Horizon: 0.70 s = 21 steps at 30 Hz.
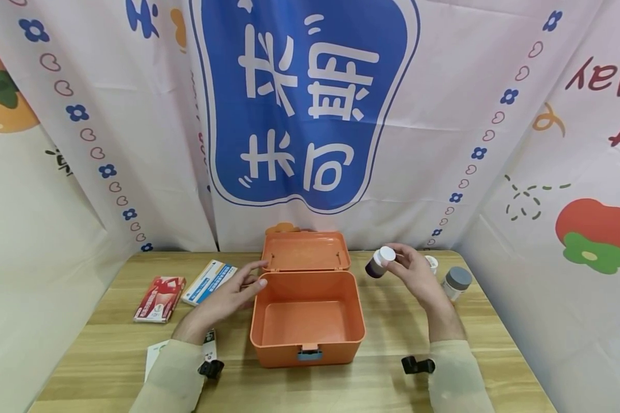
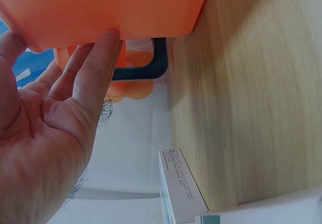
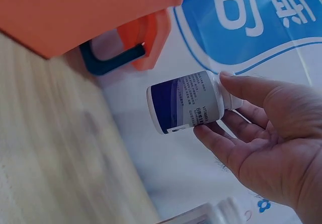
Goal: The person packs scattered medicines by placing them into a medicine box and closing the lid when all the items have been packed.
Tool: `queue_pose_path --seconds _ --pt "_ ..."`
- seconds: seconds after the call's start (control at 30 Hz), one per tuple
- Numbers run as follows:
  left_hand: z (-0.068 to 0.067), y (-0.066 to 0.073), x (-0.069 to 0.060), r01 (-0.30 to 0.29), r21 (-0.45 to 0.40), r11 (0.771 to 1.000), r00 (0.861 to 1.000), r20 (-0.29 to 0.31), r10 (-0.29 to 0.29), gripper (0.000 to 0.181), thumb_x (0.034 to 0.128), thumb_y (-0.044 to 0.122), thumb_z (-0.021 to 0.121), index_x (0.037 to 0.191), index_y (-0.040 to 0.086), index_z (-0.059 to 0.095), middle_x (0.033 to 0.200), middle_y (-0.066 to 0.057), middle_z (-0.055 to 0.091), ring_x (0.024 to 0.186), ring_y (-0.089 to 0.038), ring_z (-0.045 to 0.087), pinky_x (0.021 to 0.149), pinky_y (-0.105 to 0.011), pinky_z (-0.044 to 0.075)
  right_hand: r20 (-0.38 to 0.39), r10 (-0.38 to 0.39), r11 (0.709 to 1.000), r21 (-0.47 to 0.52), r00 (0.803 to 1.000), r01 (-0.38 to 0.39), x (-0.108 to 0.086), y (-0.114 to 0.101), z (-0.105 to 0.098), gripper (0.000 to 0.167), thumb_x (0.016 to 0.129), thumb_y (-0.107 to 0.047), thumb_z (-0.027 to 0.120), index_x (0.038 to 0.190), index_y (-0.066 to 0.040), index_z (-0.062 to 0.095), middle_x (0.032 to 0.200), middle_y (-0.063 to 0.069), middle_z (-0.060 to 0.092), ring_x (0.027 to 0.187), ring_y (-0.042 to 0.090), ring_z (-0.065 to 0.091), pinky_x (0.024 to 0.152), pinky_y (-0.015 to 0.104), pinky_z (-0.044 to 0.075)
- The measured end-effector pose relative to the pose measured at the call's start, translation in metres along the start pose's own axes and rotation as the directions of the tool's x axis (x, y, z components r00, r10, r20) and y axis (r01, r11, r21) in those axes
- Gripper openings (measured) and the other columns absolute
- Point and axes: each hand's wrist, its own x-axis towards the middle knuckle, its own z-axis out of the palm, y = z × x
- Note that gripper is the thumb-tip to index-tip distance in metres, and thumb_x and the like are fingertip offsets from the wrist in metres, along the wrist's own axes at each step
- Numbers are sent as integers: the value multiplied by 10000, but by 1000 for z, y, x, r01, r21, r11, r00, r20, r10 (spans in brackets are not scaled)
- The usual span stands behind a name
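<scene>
An orange box (image 1: pixel 307 349) stands on the table with its lid (image 1: pixel 306 252) tipped back, and its inside shows no contents. My left hand (image 1: pixel 232 295) is at the box's back left corner; in the left wrist view its fingers (image 2: pixel 95 65) touch the orange wall. Right of the box, my right hand (image 1: pixel 415 275) holds a pill bottle (image 1: pixel 377 265) above the table, tilted. In the right wrist view, thumb and fingers pinch the pill bottle (image 3: pixel 186 103) near its white cap; its label is purple and grey with printed text.
A red medicine box (image 1: pixel 160 298) and a blue-and-white medicine box (image 1: pixel 206 282) lie to the left. Other packages are partly hidden under my left forearm. A grey-capped bottle (image 1: pixel 456 282) and a white-capped one (image 1: pixel 431 264) stand at the right. Printed cloth hangs behind the table.
</scene>
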Motion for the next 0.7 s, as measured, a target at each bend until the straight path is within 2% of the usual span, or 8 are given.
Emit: queue_pose_path --seconds 0.17,0.37,0.7 --pt "0 1 -1 -2 5 1000 1000 -1 2 683 1262 405 564 1848 174 301 1786 -340 471 1645 -543 538 1267 -630 597 0 -23 1000 13 1000 23 -4 -12 -1 542 1158 -112 748 1641 62 576 1679 315 615 1679 477 536 1070 60 520" --pt "0 2 -2 5 4 1000 1000 -3 -5 684 1261 417 565 1851 190 303 1787 -327 476 1653 -544 530 1275 -639 587 4 -55 997 46 998 54 -8 -23 0 521 1160 -68 726 1632 85 566 1668 333 613 1678 469 524 1085 73 558" --pt "1 2 -1 -14 -16 1000 1000 9 14 689 1262 361 571 1853 152 285 1761 -357 492 1639 -557 540 1264 -646 594 12 -69 996 53 998 69 -19 -42 -1 534 1166 -136 749 1642 35 578 1695 289 621 1689 429 526 1098 76 556"
